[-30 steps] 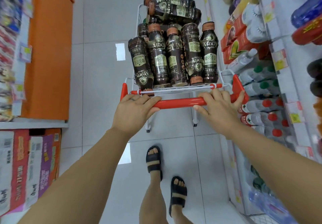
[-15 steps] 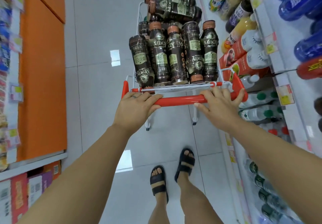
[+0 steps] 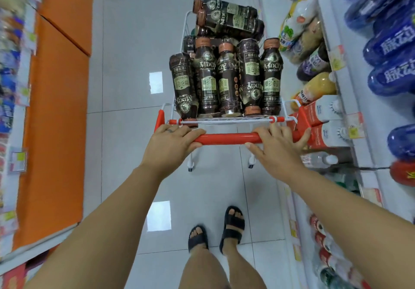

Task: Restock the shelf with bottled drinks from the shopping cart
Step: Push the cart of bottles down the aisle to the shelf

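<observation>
Left hand (image 3: 169,143) and right hand (image 3: 277,147) grip the red cart handle (image 3: 226,138), set apart. Coffee bottles (image 3: 225,84) fill the cart (image 3: 289,106); shelf (image 3: 341,68) at right.

Under the fingers (image 3: 179,131) is a glossy red handle bar (image 3: 226,138). Beyond them stand dark brown coffee bottles (image 3: 206,79) with pale green labels and copper caps. Right of them lie deep blue bottles (image 3: 390,43).
</observation>
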Action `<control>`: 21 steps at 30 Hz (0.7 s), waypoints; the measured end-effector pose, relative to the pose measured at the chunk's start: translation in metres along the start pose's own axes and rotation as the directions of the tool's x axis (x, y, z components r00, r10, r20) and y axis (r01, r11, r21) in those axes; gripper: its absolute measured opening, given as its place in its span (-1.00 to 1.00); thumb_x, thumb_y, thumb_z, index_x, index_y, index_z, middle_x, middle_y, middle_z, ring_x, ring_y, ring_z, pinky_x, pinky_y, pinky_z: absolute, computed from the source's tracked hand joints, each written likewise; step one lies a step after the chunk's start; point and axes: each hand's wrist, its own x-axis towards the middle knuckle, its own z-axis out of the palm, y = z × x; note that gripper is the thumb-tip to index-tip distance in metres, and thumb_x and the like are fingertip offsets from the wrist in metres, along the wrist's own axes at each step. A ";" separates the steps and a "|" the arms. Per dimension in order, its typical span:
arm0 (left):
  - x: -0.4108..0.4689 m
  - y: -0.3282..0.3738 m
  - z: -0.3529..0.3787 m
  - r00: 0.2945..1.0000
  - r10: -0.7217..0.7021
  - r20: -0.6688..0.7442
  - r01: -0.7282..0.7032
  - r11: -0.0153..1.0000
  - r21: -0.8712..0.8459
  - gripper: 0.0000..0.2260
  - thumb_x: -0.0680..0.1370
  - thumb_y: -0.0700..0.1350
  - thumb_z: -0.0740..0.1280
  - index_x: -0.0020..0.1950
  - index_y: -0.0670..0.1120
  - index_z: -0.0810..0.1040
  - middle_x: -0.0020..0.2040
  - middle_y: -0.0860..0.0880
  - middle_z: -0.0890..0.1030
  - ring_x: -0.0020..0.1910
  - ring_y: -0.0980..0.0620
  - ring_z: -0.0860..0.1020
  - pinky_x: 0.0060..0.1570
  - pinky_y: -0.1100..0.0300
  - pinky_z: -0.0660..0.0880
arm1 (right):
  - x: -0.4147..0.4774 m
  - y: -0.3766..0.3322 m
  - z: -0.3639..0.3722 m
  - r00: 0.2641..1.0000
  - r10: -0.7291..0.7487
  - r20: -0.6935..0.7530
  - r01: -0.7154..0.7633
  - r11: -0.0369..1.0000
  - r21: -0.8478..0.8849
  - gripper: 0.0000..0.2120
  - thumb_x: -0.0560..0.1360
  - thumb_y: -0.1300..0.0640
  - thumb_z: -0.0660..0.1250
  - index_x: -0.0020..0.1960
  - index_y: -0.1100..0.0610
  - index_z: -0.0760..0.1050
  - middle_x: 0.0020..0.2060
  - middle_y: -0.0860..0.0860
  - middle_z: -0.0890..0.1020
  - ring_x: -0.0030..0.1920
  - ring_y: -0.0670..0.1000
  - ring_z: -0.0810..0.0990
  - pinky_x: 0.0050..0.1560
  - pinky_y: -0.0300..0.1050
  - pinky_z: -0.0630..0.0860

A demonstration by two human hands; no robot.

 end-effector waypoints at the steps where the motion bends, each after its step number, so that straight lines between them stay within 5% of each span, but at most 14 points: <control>1: 0.010 -0.004 -0.003 1.000 -0.001 0.007 0.001 1.000 -0.007 -0.62 0.59 0.11 0.05 0.28 0.02 0.50 0.05 -0.02 0.65 -0.05 -0.12 0.62 0.08 0.01 0.46 | 0.010 0.001 -0.005 1.000 0.006 0.009 -0.006 1.000 0.000 -0.60 0.51 -0.27 0.02 0.25 -0.13 0.33 0.19 -0.04 0.38 0.31 0.08 0.23 0.31 0.46 -0.23; 16: 0.138 -0.060 -0.032 0.998 0.049 -0.046 -0.050 0.998 -0.032 -0.66 0.57 0.10 0.12 0.20 0.02 0.55 -0.11 0.01 0.65 -0.18 -0.08 0.62 -0.02 0.05 0.49 | 0.137 0.009 -0.058 0.998 0.057 0.030 -0.059 0.997 0.058 -0.61 0.50 -0.28 0.05 0.24 -0.15 0.33 0.19 -0.10 0.37 0.33 0.04 0.21 0.31 0.43 -0.30; 21: 0.166 -0.062 -0.039 0.999 0.043 0.015 -0.041 0.994 -0.096 -0.62 0.59 0.14 0.06 0.27 0.05 0.50 -0.02 0.01 0.65 -0.07 -0.08 0.61 0.06 0.05 0.46 | 0.162 0.019 -0.078 0.995 0.065 0.079 -0.072 0.993 0.098 -0.65 0.49 -0.28 0.08 0.21 -0.20 0.34 0.16 -0.16 0.36 0.31 0.03 0.22 0.32 0.39 -0.33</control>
